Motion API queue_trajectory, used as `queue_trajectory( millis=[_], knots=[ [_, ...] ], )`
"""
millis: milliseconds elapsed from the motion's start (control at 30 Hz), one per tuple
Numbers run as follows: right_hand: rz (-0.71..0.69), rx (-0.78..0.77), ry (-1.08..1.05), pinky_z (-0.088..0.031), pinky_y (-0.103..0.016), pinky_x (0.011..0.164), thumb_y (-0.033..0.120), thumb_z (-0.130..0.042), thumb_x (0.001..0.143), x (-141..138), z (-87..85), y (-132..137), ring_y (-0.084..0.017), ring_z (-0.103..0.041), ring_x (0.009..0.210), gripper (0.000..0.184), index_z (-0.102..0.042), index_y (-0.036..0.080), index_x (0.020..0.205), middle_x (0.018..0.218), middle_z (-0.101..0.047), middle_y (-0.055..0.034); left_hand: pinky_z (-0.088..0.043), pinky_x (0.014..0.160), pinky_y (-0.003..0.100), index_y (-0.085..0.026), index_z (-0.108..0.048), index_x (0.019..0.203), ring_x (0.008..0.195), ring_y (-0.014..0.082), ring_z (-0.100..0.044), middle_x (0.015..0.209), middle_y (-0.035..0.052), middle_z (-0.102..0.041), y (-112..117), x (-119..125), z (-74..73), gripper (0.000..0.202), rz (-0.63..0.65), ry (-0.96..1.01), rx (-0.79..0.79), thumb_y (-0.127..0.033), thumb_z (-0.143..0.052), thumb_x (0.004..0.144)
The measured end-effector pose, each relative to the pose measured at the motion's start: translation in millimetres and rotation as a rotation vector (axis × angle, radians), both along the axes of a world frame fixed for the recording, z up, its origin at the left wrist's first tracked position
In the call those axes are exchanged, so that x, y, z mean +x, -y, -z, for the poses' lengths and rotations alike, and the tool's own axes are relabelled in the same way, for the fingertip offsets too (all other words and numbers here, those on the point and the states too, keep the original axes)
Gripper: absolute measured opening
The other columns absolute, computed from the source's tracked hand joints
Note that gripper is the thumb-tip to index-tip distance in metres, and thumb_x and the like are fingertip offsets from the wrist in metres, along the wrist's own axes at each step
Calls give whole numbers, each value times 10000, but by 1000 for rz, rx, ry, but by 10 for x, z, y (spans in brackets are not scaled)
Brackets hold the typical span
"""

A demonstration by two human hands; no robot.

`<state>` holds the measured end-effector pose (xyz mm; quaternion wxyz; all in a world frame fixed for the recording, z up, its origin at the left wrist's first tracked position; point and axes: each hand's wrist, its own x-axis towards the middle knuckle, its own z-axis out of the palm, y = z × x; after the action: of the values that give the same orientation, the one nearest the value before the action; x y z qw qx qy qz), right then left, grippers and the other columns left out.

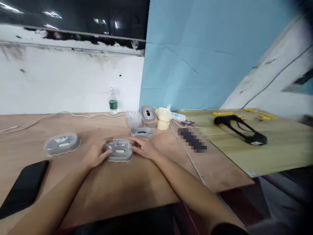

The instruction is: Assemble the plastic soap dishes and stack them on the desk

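A grey plastic box with a clear cover [119,151] and a pale slot in its front rests on the wooden table between my hands. My left hand [97,154] grips its left side, thumb towards the front. Opposite it, my right hand [143,147] has its fingers against the right edge and top corner. Just behind stands an uncovered grey box [141,132] with a dark slot. A similar covered grey box [62,144] sits off to the left, apart from both hands.
At the back are stacked grey frames [148,114], clear covers [134,120] and cream tubs [163,118]. A water bottle [112,102] stands by the wall. A black phone [24,187] lies front left. White cables [195,168] cross the table; a black strap-like frame [241,130] lies right.
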<state>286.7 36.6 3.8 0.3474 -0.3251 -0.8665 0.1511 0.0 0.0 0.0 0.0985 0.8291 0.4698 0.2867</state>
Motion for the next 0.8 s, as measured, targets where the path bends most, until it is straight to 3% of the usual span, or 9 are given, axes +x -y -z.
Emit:
queue_trajectory(
  millis=[133,300,433,600,667,800],
  knots=[
    [109,-197,-236,-442,-235,580,489,-440,928,-41,72,-22,-117,-585,571,380,-660,197,1033,750,-679,-17,-454,954,395,-186,-513,1268,1119,252,-571,1225,109,-604,19,73,-101,403,2,31,77,-378,-360,949],
    [86,-338,-425,-426,-226,491,501,-400,938,-92,57,-1,-92,-546,462,392,-642,197,882,800,-700,-20,-501,804,330,-166,-504,1273,868,204,-637,975,75,-665,105,200,-189,411,-176,148,187,-365,-429,922],
    [83,-199,-314,-441,-237,588,449,-449,930,-56,3,41,-117,-587,571,332,-657,207,839,738,-684,-6,-498,671,268,-184,-534,1239,668,152,-613,777,11,-650,37,238,-227,397,-343,302,151,-359,-454,891],
    [132,-33,-180,-412,-240,628,375,-485,918,31,-11,-5,-131,-587,643,267,-668,208,817,697,-665,-3,-466,496,227,-166,-474,1276,520,133,-559,648,-20,-589,-374,-27,-194,483,-640,729,40,-301,-467,813],
    [147,-7,-156,-401,-238,619,354,-495,913,48,-4,-37,-127,-576,628,250,-671,208,811,685,-659,1,-453,467,230,-153,-523,1216,473,124,-537,646,-9,-586,-529,-123,-158,443,-715,781,-52,-319,-464,809],
    [145,31,-120,-392,-236,606,332,-511,907,48,12,-64,-122,-568,610,239,-679,205,794,679,-665,0,-453,448,262,-130,-381,1359,431,142,-549,708,44,-650,-700,-88,-76,581,-765,713,-331,-353,-465,830]
  ],
)
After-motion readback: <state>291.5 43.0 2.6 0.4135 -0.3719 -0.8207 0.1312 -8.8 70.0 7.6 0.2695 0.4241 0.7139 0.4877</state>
